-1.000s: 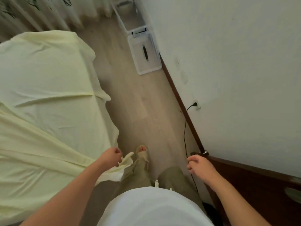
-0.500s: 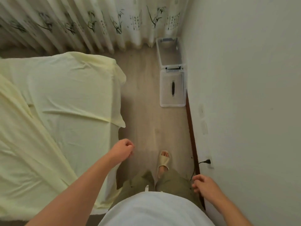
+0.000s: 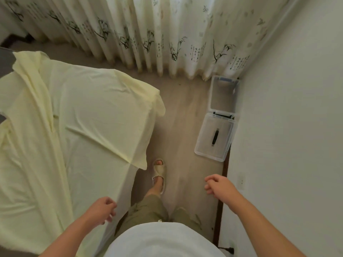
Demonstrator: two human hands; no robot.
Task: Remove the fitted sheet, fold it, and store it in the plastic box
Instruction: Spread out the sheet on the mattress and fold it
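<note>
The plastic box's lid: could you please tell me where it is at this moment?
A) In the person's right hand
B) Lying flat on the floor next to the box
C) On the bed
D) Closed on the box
B: the lid lies flat on the floor by the wall, right beside the open plastic box.

Soft daylight is coming through the curtain (image 3: pixel 167 34) and backlighting it evenly, nothing clipping. The wall (image 3: pixel 289 108) is reading flat and pale, no glare. The fitted sheet (image 3: pixel 102 117) is showing gentle fold shadows and is casting a soft shadow onto the floor (image 3: pixel 185 127) along its edge. The wide-angle lens is bending the curtain folds and wall line toward the frame edges. Mild blur is softening the left hand (image 3: pixel 101 210), right hand (image 3: pixel 219 186) and plastic box (image 3: pixel 221 97).
</note>
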